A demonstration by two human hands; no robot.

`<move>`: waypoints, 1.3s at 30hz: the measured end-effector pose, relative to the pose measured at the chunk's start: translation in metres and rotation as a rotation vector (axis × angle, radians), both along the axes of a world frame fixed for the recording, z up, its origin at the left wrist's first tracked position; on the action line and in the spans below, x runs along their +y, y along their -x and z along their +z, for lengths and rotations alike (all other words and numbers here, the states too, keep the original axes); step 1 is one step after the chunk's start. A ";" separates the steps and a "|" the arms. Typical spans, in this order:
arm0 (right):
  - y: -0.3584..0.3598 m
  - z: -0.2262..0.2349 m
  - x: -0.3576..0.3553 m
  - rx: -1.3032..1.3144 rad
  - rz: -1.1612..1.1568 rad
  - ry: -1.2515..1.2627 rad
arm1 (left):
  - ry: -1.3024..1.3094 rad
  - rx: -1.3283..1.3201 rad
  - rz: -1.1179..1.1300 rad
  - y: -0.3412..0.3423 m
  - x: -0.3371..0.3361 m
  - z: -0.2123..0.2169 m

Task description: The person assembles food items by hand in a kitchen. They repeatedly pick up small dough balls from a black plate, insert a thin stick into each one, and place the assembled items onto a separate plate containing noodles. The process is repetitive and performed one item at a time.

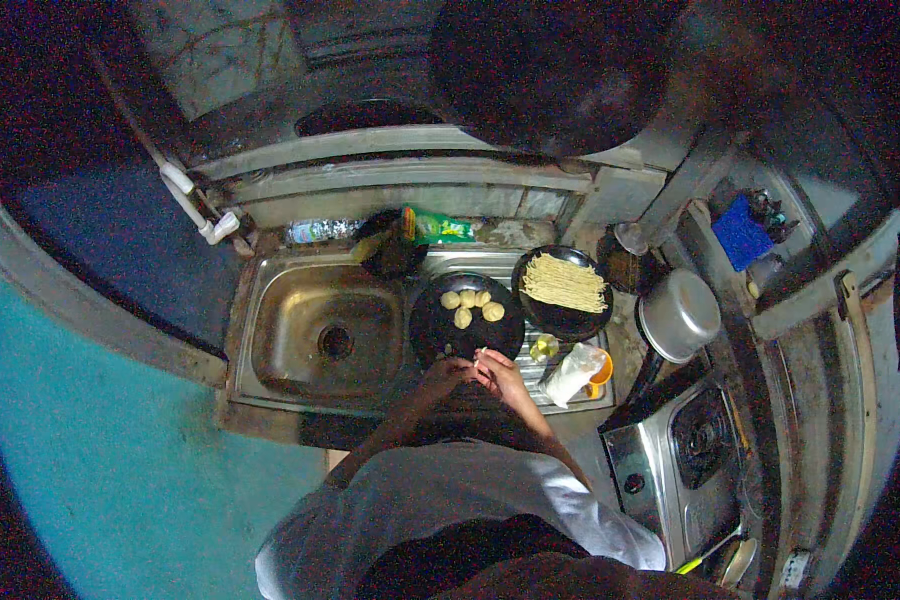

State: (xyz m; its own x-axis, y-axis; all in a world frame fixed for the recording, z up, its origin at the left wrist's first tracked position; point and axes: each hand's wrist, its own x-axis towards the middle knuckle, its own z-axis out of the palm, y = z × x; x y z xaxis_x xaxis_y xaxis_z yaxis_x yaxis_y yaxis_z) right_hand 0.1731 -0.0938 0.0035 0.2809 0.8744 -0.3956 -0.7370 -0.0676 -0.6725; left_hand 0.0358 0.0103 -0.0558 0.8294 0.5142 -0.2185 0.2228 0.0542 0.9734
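My left hand and my right hand meet over the near edge of a round black plate. Their fingers are closed together in a pinch, and a small pale bit shows at the fingertips, too small to name. Several pale dough balls lie on the far part of the plate. To its right, a second black plate carries rows of long, pale noodle-like strips. Near my right hand stand a small container of yellowish liquid, a clear bag of white powder and an orange cup.
A steel sink basin lies left, with its ribbed drainboard under the plates. Behind are a plastic bottle, a dark bag and a green packet. A metal pot and a gas stove stand right.
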 end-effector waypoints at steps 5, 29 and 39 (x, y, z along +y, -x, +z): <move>0.004 0.019 -0.002 -0.200 0.142 0.064 | 0.024 -0.034 0.124 0.000 -0.001 -0.003; 0.006 0.001 -0.001 -0.126 0.111 0.053 | -0.138 -0.224 0.196 -0.006 -0.007 0.006; 0.000 -0.005 -0.002 -0.071 0.085 0.001 | -0.162 0.041 0.035 0.001 0.001 0.017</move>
State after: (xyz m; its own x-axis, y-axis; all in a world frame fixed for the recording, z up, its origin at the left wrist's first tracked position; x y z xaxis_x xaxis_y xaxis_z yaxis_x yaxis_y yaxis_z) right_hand 0.1730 -0.0954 -0.0015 0.2335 0.8959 -0.3780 -0.6791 -0.1280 -0.7228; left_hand 0.0347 0.0115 -0.0390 0.8025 0.5739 -0.1633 0.2632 -0.0947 0.9601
